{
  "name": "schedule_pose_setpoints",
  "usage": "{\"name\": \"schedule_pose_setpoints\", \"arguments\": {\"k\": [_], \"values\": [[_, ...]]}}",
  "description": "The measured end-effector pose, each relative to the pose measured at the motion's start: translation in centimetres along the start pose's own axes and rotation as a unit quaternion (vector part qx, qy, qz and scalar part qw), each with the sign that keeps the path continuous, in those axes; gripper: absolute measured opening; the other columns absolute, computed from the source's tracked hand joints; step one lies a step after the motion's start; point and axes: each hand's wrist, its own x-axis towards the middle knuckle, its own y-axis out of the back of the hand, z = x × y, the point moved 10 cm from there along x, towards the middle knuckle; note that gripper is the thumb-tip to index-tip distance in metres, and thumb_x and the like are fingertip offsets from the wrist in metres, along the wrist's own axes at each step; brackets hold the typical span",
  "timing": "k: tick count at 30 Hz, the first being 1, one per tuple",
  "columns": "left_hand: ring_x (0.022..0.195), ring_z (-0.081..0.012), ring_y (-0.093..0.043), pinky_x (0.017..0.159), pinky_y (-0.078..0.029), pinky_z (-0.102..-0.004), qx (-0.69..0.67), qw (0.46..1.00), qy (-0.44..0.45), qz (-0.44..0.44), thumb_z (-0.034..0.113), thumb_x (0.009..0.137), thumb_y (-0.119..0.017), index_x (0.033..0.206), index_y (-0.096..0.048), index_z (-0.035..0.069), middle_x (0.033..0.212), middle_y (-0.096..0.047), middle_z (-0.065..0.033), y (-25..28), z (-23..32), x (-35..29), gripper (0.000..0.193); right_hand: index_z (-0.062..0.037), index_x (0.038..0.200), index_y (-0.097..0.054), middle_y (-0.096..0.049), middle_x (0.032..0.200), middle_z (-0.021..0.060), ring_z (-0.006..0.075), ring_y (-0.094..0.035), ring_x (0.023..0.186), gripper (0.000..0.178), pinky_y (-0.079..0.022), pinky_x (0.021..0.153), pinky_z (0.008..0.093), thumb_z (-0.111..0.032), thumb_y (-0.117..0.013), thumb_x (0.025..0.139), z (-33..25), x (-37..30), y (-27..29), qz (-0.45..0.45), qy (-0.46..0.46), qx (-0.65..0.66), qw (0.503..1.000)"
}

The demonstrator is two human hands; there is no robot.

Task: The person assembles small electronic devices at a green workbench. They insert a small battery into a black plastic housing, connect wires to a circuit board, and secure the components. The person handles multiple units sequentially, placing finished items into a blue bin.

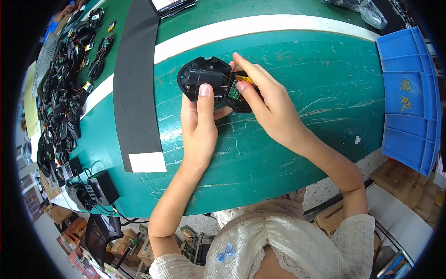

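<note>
Both hands hold an opened black plastic device [206, 78] above the green table. Its rounded left half carries a dark cylindrical part. The smaller right half holds a green circuit board [234, 91] and a yellow component, with thin wires running between the halves. My left hand [200, 116] grips the rounded half from below, thumb on the front of the cylinder. My right hand [267, 95] is closed around the smaller half, its thumb pressed by the board and the index finger stretched along the top. The fingers behind the device are partly hidden.
A long black mat strip [134, 88] with a white end patch crosses the table [297, 176]. Many black assemblies with cables [60, 102] lie along the left. A blue crate [411, 100] stands at the right edge. A black power box [103, 187] sits lower left. Another person's hand [65, 11] shows far left.
</note>
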Motion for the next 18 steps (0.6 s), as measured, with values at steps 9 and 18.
{"name": "schedule_pose_setpoints", "arguments": {"k": [9, 18], "values": [[0.094, -0.0093, -0.058, 0.065, -0.053, -0.0225, 0.007, 1.0, 0.005, 0.006, 0.033, 0.098, -0.036, 0.119, -0.045, 0.009, 0.106, -0.059, -0.0047, 0.34, -0.28, 0.24, 0.033, 0.0126, 0.129, -0.033, -0.049, 0.114, 0.0199, 0.0283, -0.051, 0.106, 0.043, -0.04, 0.092, 0.0333, -0.01, -0.043, 0.094, -0.03, 0.08, -0.46, -0.041, 0.005, 0.0, 0.999], [0.095, -0.0103, -0.058, 0.067, -0.053, -0.0237, -0.013, 1.0, 0.017, 0.01, 0.032, 0.098, -0.037, 0.119, -0.045, 0.009, 0.106, -0.059, -0.0047, 0.56, -0.39, 0.27, 0.033, 0.0118, 0.129, -0.036, -0.053, 0.113, 0.0177, 0.0258, -0.055, 0.101, 0.042, -0.042, 0.089, 0.0313, -0.01, -0.044, 0.094, 0.65, 0.39, -0.41, -0.033, -0.003, 0.048, 0.998]]}}
